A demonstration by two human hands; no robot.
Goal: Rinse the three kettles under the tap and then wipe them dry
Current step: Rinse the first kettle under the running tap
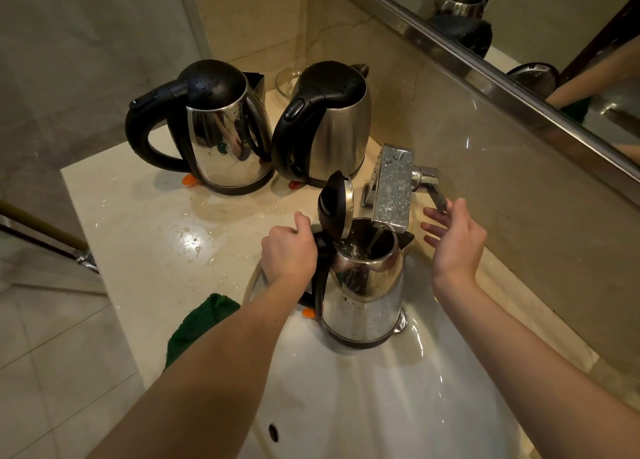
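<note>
We see the left hand [289, 254] gripping the open kettle [363, 306] by its handle beneath the tap [393, 188], the right hand [457, 240] spread beside the tap

The front kettle [363, 306] is shiny silver with a black lid, handle and base band. The left kettle [228, 146] and the back kettle [339, 136] show the same silver and black. Each has an orange tab [189, 180] at its foot. The cloth [197, 327] is dark green, the sink [381, 406] white, the table [138, 223] cream marble with faint veins, and the tap [394, 188] droplet-speckled chrome.
</note>
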